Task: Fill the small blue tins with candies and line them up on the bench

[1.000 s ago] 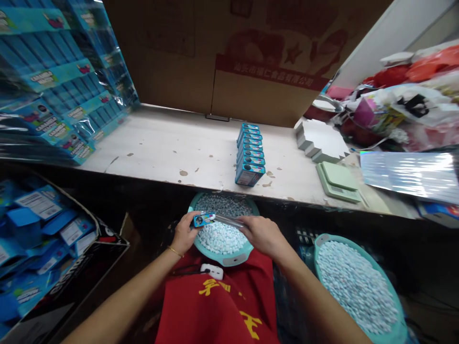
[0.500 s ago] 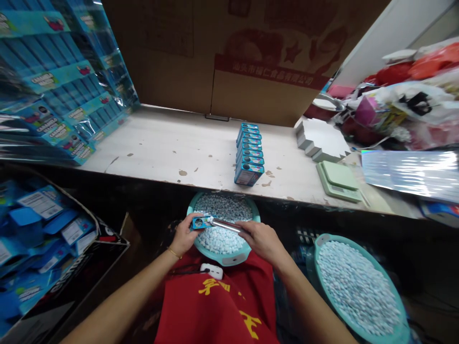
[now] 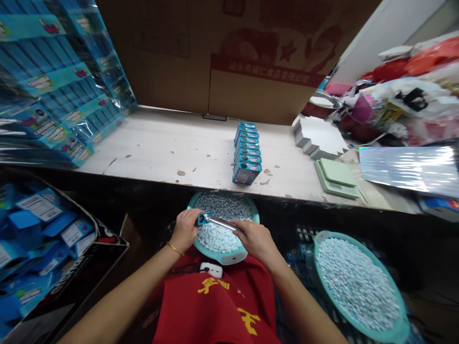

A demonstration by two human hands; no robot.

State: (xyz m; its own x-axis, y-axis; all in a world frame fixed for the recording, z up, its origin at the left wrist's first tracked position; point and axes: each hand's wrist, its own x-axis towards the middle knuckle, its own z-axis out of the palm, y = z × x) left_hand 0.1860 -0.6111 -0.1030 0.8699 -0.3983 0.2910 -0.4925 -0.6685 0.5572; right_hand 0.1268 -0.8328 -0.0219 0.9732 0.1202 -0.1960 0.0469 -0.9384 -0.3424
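Observation:
My left hand [image 3: 185, 230] is closed around a small blue candy box [image 3: 202, 218], held over the near basin. In my right hand [image 3: 254, 237] is a shiny metal scoop [image 3: 225, 223], its far end against the mouth of the box. Below both hands, a turquoise basin [image 3: 229, 259] holds a heap of small pale blue and white candies [image 3: 218, 237]. How far the box is filled I cannot tell. On the table edge ahead stands a row of several upright blue boxes [image 3: 246, 173].
Left, a carton [image 3: 93, 224] holds loose blue boxes beneath wrapped display packs [image 3: 60, 81]. A second basin [image 3: 401, 317] of candies sits at lower right. On the white table [image 3: 158, 148] are a green scale [image 3: 337, 177] and stacked white card [image 3: 322, 136]; a large cardboard box [image 3: 172, 76] stands behind.
My left hand has turned the candy box, so less of its printed side shows. The scoop has shifted slightly left with my right hand and stays at the box's mouth.

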